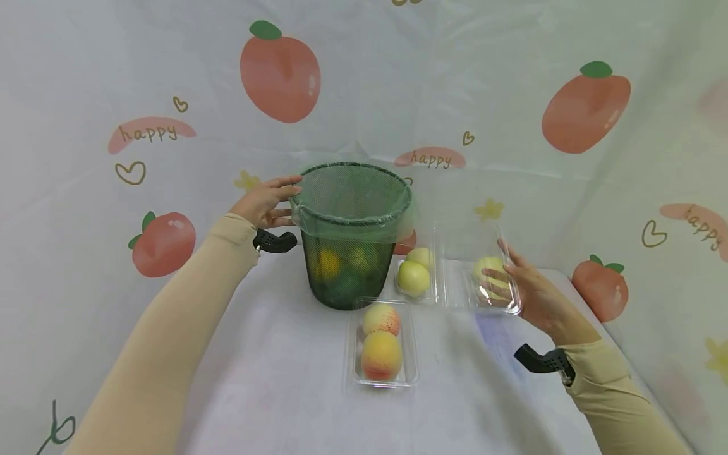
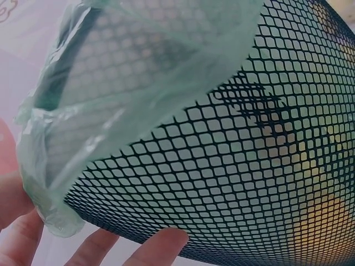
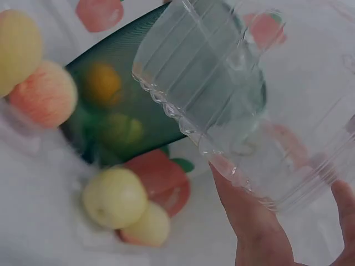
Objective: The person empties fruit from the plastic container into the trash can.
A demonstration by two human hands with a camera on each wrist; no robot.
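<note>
A dark green mesh bin (image 1: 335,272), lined with a thin green plastic bag (image 1: 318,224) folded over its rim, stands at the middle back. My left hand (image 1: 267,199) touches the bin's left side, and its fingers (image 2: 161,246) lie along the outside below the bag's edge. An orange fruit (image 1: 328,262) and a yellow-green fruit (image 3: 119,130) show through the mesh. My right hand (image 1: 537,294) holds a clear plastic clamshell box (image 1: 457,278) with its lid raised. A pale green fruit (image 1: 486,266) shows through the plastic; inside or behind, I cannot tell.
A clear tray (image 1: 411,373) with two peaches (image 1: 381,356) lies in front of the bin. Right of the bin, two pale green fruits (image 1: 413,278) sit in another clear tray. A white cloth with printed fruit (image 1: 280,76) hangs behind the table.
</note>
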